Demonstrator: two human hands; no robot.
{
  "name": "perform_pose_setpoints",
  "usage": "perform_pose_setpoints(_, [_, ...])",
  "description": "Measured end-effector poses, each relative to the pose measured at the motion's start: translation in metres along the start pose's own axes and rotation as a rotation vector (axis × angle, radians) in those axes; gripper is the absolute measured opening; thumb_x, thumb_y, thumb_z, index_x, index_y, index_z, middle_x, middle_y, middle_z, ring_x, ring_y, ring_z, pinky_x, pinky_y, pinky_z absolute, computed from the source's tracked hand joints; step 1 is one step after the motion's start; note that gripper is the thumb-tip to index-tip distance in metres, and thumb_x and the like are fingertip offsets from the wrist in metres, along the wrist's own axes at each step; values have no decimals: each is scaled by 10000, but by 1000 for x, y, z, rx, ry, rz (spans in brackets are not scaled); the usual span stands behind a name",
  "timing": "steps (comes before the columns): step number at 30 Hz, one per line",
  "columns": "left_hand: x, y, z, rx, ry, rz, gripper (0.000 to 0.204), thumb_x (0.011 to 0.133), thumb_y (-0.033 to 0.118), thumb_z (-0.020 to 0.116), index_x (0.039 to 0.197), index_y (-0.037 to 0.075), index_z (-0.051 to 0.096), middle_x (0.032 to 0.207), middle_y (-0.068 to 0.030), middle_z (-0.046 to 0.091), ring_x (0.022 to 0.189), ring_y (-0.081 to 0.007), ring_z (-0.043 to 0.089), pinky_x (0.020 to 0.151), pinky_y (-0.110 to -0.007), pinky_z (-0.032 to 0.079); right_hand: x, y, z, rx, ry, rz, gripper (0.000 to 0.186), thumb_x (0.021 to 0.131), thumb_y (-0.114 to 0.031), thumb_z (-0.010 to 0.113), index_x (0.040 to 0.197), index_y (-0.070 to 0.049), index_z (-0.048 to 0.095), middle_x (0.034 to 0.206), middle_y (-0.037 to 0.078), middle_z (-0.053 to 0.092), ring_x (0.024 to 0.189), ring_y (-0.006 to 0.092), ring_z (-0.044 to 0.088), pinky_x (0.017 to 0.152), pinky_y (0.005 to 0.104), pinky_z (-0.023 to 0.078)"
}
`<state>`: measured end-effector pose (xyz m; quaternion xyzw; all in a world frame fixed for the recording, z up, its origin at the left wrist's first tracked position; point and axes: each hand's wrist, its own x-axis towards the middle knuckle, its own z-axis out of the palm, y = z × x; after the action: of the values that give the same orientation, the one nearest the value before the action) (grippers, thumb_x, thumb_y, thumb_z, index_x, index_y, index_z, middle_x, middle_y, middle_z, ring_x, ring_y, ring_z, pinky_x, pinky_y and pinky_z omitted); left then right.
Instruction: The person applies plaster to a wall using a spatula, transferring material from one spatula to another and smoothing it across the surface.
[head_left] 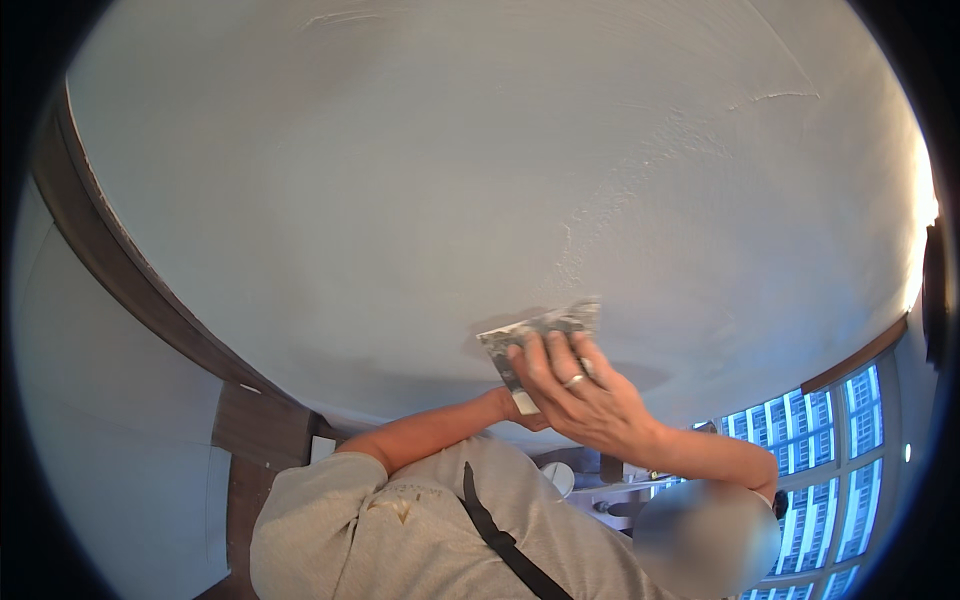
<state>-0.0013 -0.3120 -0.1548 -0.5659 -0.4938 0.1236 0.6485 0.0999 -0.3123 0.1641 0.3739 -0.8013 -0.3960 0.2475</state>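
A wide plastering blade, smeared with grey and whitish plaster, rests against the pale plastered surface. My right hand, with a ring on one finger, holds the blade, its fingers laid over the face. My left hand comes in from the left and grips the blade's lower end; the right hand hides most of its fingers. Beyond the blade, a rough ridged streak runs up and to the right across the surface.
Brown wooden trim curves along the left edge. A brown panel stands lower left. Tall windows fill the lower right. A black strap crosses my light shirt. Behind my arms are a round white object and other clutter.
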Motion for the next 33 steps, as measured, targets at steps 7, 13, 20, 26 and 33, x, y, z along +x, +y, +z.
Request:
perform_pose_setpoints(7, [13,-47,-30,-1418,215,-640,184,813,69,686,990,64,637,723,-60,632,613,-259,631,539,-391,503,-1,125,-98,-269,312,508,516,862,-14,704,1362,-143,695,1286,107,703,1193,289,661,1030,452,521])
perform_pose_setpoints(13, [16,-48,-30,-1443,191,-618,203,816,68,697,1017,70,671,748,-56,649,623,-255,638,562,-384,520,37,176,-68,-341,682,482,382,948,-91,687,1330,-86,682,1232,124,699,1078,286,658,941,411,523])
perform_pose_setpoints(20, [8,-43,-40,-1369,136,-582,264,820,78,683,1082,49,658,826,-67,680,765,-242,687,677,-386,556,39,37,38,-260,510,201,519,991,-363,632,1481,-199,581,1371,-10,541,1296,167,488,1116,302,480])
perform_pose_setpoints(26, [26,-69,-37,-613,126,-706,169,935,151,659,1082,74,693,1103,-108,690,1027,-251,675,855,-412,576,-21,-9,52,-43,163,0,517,966,-315,578,1452,-140,598,1360,30,556,1250,217,517,1098,360,460])
perform_pose_setpoints(33, [-12,-35,-18,-1385,87,-587,211,841,58,679,1050,53,653,805,-85,672,713,-263,668,631,-385,549,-21,84,-70,-134,290,471,453,850,-115,759,1301,-139,733,1291,83,698,1164,270,669,1054,514,483])
